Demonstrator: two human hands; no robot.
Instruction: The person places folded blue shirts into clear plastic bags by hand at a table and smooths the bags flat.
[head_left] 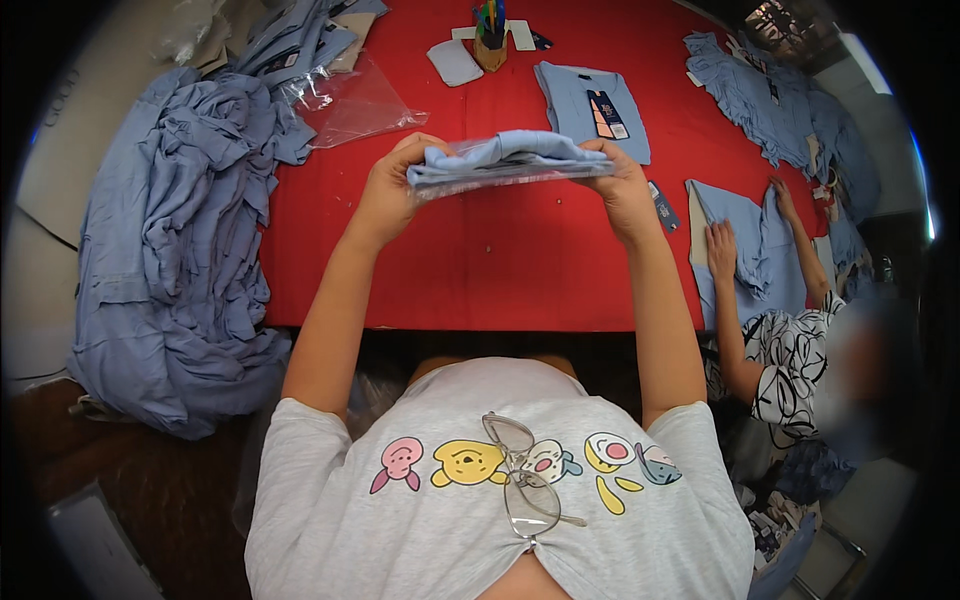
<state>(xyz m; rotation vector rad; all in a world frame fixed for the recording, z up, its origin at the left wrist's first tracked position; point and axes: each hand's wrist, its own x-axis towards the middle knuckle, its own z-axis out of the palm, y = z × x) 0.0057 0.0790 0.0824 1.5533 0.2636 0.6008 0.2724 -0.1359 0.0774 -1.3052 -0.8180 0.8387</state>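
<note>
A folded light-blue shirt (510,160) in a clear plastic bag is held up over the red table, seen nearly edge-on. My left hand (398,180) grips its left end and my right hand (627,188) its right end, both with fingers closed round the bag's edges. Past my right hand lies another folded blue shirt (570,95) with a hang tag (607,115) on it. A loose dark tag (663,206) rests on the table just right of my right wrist.
A large heap of blue shirts (165,230) hangs over the table's left edge. Clear plastic bags (365,105) lie beside it. A holder with scissors and pens (490,45) stands at the back. At right, a co-worker's hands (722,250) press a blue shirt (765,240); more shirts (755,95) lie beyond.
</note>
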